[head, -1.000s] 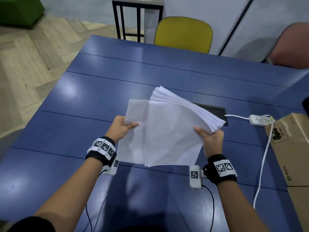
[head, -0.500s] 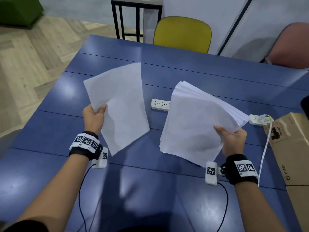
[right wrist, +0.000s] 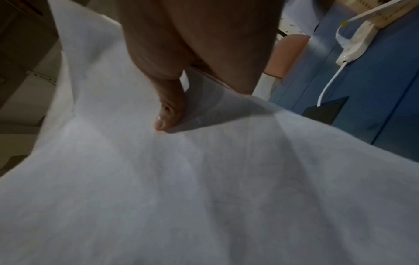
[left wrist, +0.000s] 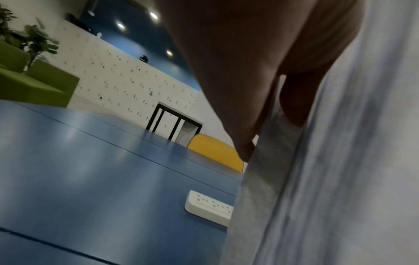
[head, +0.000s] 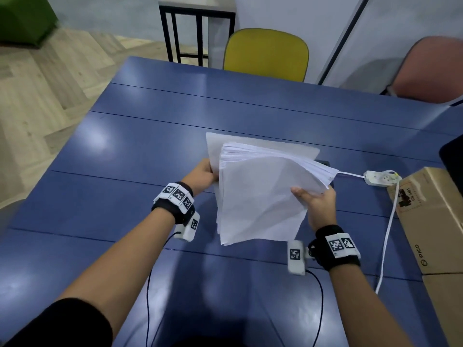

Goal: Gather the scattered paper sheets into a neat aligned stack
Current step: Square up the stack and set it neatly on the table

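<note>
Above the blue table (head: 150,151) my right hand (head: 309,196) grips a thick stack of white paper sheets (head: 260,196) by its right edge. The thumb (right wrist: 169,111) lies on the top sheet (right wrist: 204,179). My left hand (head: 209,171) pinches a single white sheet (head: 275,145) by its left edge. That sheet sits behind the stack, and its top and left edges stick out past it. In the left wrist view the fingers (left wrist: 244,148) hold the sheet's edge (left wrist: 267,179). The stack's sheets are fanned and uneven at the top right corner.
A white power strip (head: 380,177) with its cable lies right of the stack, next to a cardboard box (head: 433,216). Another power strip (left wrist: 208,206) lies on the table behind the papers. A yellow chair (head: 265,55) and a pink chair (head: 431,68) stand at the far edge.
My left hand has swung the single sheet from out at the left back in behind the stack. The right hand has brought the stack leftward toward it.
</note>
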Demonstrator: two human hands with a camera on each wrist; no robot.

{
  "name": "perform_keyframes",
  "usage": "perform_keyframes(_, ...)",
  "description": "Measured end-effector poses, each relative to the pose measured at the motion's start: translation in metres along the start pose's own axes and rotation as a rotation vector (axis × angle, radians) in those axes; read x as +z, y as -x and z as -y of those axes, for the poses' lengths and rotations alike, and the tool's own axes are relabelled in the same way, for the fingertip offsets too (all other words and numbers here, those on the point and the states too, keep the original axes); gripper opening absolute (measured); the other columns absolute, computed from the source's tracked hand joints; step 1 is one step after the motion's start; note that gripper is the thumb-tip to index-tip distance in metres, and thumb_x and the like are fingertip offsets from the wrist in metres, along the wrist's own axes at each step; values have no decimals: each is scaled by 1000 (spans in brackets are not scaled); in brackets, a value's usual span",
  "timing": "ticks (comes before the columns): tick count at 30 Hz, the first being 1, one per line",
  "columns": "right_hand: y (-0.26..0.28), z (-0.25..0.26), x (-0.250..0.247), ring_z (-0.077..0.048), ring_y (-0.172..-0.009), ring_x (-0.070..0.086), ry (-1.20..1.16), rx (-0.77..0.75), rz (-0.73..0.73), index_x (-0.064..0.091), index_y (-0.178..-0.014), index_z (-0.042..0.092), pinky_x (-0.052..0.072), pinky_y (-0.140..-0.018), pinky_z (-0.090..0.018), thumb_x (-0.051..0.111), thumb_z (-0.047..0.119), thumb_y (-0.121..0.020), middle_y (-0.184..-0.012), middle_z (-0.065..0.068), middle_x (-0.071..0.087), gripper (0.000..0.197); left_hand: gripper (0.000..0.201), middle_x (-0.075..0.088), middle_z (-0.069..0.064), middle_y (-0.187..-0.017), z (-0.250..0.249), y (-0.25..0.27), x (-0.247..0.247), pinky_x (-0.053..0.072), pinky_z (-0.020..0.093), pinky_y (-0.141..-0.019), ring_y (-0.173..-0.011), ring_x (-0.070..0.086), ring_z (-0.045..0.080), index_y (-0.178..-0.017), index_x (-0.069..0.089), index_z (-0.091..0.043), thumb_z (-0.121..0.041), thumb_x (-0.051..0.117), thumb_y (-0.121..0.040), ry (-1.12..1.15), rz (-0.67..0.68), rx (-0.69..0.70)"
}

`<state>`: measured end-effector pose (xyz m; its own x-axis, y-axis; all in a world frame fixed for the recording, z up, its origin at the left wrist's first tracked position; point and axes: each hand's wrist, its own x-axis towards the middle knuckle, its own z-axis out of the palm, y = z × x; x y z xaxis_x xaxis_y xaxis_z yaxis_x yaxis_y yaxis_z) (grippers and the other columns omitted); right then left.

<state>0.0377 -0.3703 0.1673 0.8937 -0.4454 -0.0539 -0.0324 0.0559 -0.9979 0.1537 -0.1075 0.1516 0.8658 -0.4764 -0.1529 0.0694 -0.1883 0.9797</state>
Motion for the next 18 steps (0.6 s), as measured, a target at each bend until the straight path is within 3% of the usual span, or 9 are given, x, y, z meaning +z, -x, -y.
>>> perform_keyframes(2, 1, -3, -3, -15, -83, 72, 11, 14, -1, 59, -117, -5, 59, -78, -31, 71, -11, -76, -96, -6, 73, 44, 40, 71, 0, -99, 2, 1, 2, 55, 25, -79, -88, 66, -1, -114, 61, 2, 22, 44, -84, -18, 53, -15)
perform_keyframes(4, 1, 0, -5, -11, -77, 72, 42, 32, 4, 63, -110, -2, 58, -72, -26, 72, -10, -76, -84, 4, 76, 35, 37, 65, 8, -109, -2, 4, 4, 55, 22, -80, -89, 66, -2, -117, 60, 2, 14, 48, -84, -1, 100, -20)
perform_keyframes(6, -1, 1, -8, -7, -68, 71, 59, 42, 17, 66, -99, 2, 57, -66, -22, 70, -11, -77, -73, 10, 75, 26, 39, 65, 7, -104, -8, 5, 7, 54, 20, -75, -86, 65, 4, -115, 61, 4, -2, 51, -78, 20, 131, -46)
perform_keyframes(9, -3, -1, -10, -7, -63, 69, 56, 60, 9, 67, -87, 8, 57, -62, -22, 68, -13, -77, -69, 10, 74, 23, 41, 64, 1, -86, -13, 8, 6, 44, 22, -66, -78, 58, 14, -100, 62, 0, -3, 43, -64, 6, 131, -95)
perform_keyframes(11, -3, -3, -12, -11, -63, 70, 48, 72, 4, 69, -84, 7, 58, -62, -26, 70, -10, -77, -71, 7, 75, 19, 48, 65, 0, -93, -8, 12, 4, 46, 27, -75, -85, 59, 13, -107, 58, -7, 3, 45, -62, 67, 176, -94)
perform_keyframes(13, -2, -4, -12, -11, -63, 70, 47, 72, 4, 68, -86, 4, 57, -61, -25, 70, -11, -77, -71, 6, 75, 18, 58, 64, 8, -117, 1, 17, 8, 51, 31, -91, -107, 62, 19, -122, 51, -4, 8, 57, -66, 130, 190, -72)
perform_keyframes(14, -3, -4, -12, -10, -63, 69, 51, 71, 0, 68, -87, 4, 57, -60, -24, 70, -11, -77, -71, 7, 75, 18, 62, 62, 11, -124, 4, 20, 12, 51, 33, -95, -113, 61, 21, -126, 49, -3, 8, 67, -67, 136, 168, -71)
perform_keyframes(16, -4, -6, -11, -11, -67, 70, 64, 77, -11, 67, -92, 0, 57, -62, -25, 72, -10, -75, -77, 4, 76, 20, 66, 64, 12, -124, 10, 24, 26, 53, 33, -92, -112, 64, 21, -125, 52, -3, 6, 80, -66, 144, 69, -82)
perform_keyframes(18, -5, -11, -13, -18, -78, 72, 48, 79, -36, 60, -107, -7, 57, -67, -28, 80, -2, -70, -92, -9, 75, 42, 56, 68, 10, -116, 13, 26, 39, 55, 28, -83, -102, 68, 18, -120, 57, -1, 5, 79, -70, 204, -57, -73)
